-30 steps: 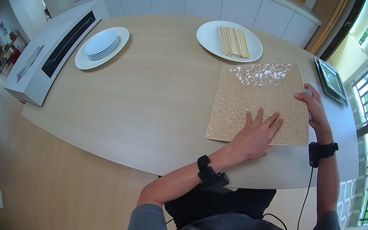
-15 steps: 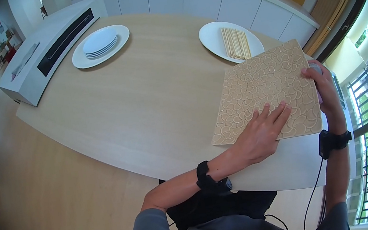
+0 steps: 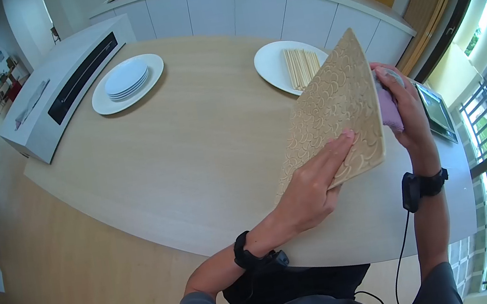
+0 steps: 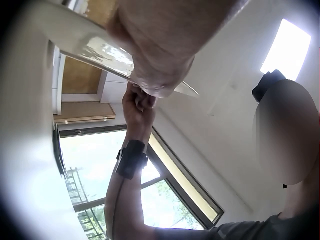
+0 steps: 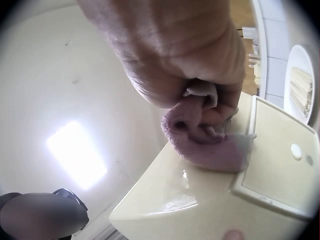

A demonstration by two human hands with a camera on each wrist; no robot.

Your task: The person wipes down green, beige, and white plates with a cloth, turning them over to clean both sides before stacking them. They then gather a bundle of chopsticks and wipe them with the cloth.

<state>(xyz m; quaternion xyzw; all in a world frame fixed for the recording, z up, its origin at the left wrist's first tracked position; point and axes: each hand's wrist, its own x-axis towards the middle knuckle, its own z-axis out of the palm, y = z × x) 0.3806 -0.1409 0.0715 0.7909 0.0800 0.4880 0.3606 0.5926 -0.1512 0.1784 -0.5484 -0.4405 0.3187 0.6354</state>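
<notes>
A beige square board [image 3: 338, 112] with a raised swirl pattern stands tilted up over the table, its patterned face toward the left. My left hand [image 3: 309, 189] grips its near edge, fingers lying over the patterned face; one fingertip [image 5: 233, 235] shows on the smooth back in the right wrist view. My right hand [image 3: 405, 106] holds a bunched pink cloth [image 5: 210, 152] against that glossy back, beside a raised rectangular panel [image 5: 280, 155] with a round white foot [image 5: 296, 151]. In the left wrist view, the left hand [image 4: 155, 55] covers part of the board.
At the back right, a white oval plate [image 3: 271, 66] bears a row of pale sticks [image 3: 301, 66], partly behind the board. Stacked small plates [image 3: 127, 80] sit on another oval plate [image 3: 99, 105] at the left, near a white raised unit [image 3: 68, 77]. A dark-framed flat thing [image 3: 436, 110] lies far right.
The board has gone from lying nearly flat on the table to steeply tilted, its right side raised. My right hand has moved up with the pink cloth, now more visible behind the board.
</notes>
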